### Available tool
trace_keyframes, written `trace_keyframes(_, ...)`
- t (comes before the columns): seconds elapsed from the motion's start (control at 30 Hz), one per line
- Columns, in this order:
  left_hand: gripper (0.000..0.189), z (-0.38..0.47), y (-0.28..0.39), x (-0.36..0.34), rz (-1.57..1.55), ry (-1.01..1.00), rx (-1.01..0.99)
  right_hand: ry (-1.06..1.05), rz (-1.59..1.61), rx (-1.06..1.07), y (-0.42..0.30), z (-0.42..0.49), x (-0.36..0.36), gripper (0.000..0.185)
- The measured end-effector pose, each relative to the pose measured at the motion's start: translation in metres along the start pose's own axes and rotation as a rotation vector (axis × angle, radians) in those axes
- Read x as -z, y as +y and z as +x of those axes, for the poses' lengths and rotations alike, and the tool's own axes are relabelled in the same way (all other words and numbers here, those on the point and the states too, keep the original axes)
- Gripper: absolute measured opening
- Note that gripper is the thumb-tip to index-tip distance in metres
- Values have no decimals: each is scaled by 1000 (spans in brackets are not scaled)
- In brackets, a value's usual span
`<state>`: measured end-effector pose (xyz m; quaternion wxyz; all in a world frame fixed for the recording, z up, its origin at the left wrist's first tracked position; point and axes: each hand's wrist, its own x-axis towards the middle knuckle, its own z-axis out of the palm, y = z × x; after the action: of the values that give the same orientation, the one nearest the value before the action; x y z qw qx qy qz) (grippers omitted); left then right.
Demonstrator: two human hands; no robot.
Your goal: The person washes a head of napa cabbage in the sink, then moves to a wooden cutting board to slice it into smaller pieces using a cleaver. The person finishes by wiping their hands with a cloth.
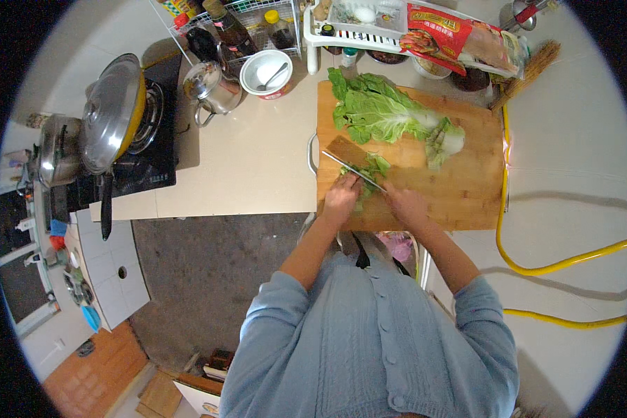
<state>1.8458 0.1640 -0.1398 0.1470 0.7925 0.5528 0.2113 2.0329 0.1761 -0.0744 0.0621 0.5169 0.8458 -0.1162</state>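
My right hand (pixel 408 206) grips the handle end of a kitchen cleaver (pixel 345 150), whose blade slants up and to the left over a wooden cutting board (pixel 465 198). Against the near side of the blade, my left hand (pixel 343 197) presses on some cut leafy greens (pixel 379 163), its fingertips partly hidden. More of these pieces show beyond the blade. Farther back on the board lie large cabbage leaves (pixel 381 112) with pale stems. A separate smaller leaf (pixel 444 142) rests to their right.
Left of the board, a lidded yellow pan (pixel 112 112) sits on a black cooktop (pixel 162 164), its handle jutting past the front edge. A steel pot (pixel 214 89) and white bowl (pixel 266 70) with a spoon stand at the back. A yellow hose (pixel 501 224) runs along the right.
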Motion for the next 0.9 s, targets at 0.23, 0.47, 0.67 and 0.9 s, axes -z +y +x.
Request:
trace_keyframes(0.23,33,3,1,9,-32,47,-47,247,115,58,9,13,-18,30)
trace_keyframes(0.47,38,2,11,21,135,3,-90,268,135,-80,32,-5,-21,30)
trace_keyframes(0.67,35,-4,9,18,66,18,-48,171,5,-31,22,-22,-4,24)
trace_keyframes(0.9,25,-3,2,13,-37,109,-61,61,25,-20,14,-19,9,21)
